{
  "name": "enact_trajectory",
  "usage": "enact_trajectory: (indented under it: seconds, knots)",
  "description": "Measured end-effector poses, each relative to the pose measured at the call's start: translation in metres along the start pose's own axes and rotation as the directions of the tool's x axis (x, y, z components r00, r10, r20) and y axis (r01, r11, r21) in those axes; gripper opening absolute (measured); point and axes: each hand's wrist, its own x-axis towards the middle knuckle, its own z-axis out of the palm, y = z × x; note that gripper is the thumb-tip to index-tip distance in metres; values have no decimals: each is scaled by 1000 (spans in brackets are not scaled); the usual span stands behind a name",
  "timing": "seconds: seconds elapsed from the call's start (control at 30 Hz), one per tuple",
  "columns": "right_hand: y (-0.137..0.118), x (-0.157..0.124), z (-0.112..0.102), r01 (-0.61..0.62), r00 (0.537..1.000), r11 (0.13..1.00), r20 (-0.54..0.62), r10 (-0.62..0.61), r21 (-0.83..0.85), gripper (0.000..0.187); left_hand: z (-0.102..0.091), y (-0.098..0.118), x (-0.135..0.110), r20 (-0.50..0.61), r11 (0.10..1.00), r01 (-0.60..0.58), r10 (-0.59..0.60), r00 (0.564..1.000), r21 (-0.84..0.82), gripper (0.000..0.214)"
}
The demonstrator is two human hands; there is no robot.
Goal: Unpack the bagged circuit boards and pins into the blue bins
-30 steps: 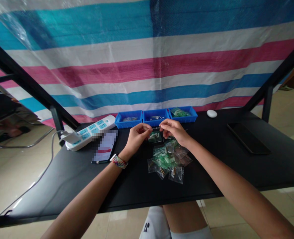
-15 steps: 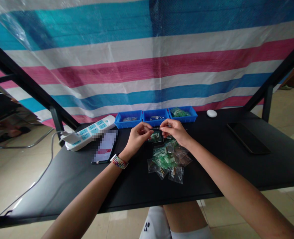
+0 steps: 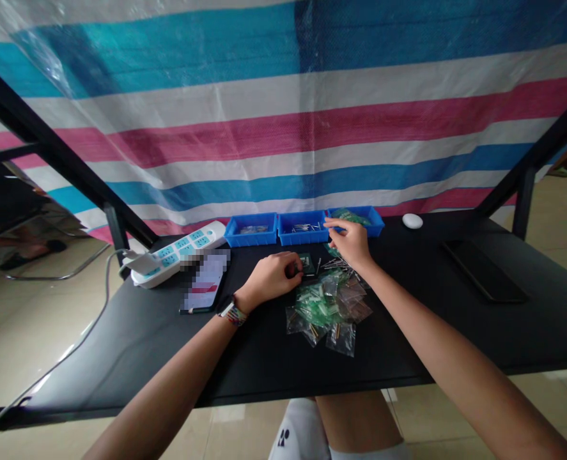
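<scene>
My left hand point(image 3: 273, 276) rests on the black table point(image 3: 120, 345), fingers curled against a small green circuit board point(image 3: 306, 262). My right hand point(image 3: 349, 240) reaches toward the blue trays, its fingers bent over loose metal pins point(image 3: 337, 262); I cannot make out whether it holds one. A heap of small clear bags point(image 3: 328, 308) with green parts lies just in front of both hands. The middle blue tray point(image 3: 303, 228) holds pins, the right tray point(image 3: 360, 219) green parts, the left tray point(image 3: 252, 229) small bits.
A white power strip point(image 3: 180, 252) with cable lies at the left, a phone point(image 3: 205, 287) beside it. A second dark phone point(image 3: 484, 270) and a white oval object point(image 3: 412, 221) sit at the right. A striped tarp point(image 3: 283, 108) hangs behind.
Both hands held a thin pin between them above the board. Now they have parted: the left dropped to the board, the right moved back toward the trays.
</scene>
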Motion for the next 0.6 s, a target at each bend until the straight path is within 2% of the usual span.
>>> enact_trajectory:
  seconds: [0.2,0.4,0.6]
  knots:
    - [-9,-9,-3,46,999,999,30,-46,-24,21,-3,-1,-2,34,996,-72,70,997,50,14]
    - [-9,-15,-2,132,986,985,112,-120,-113,20,-5,1,-2,49,988,-109,104,993,106,8]
    - [-9,-18,1,155,980,981,145,-138,-114,19,-5,-1,-1,60,996,-91,90,994,21,9]
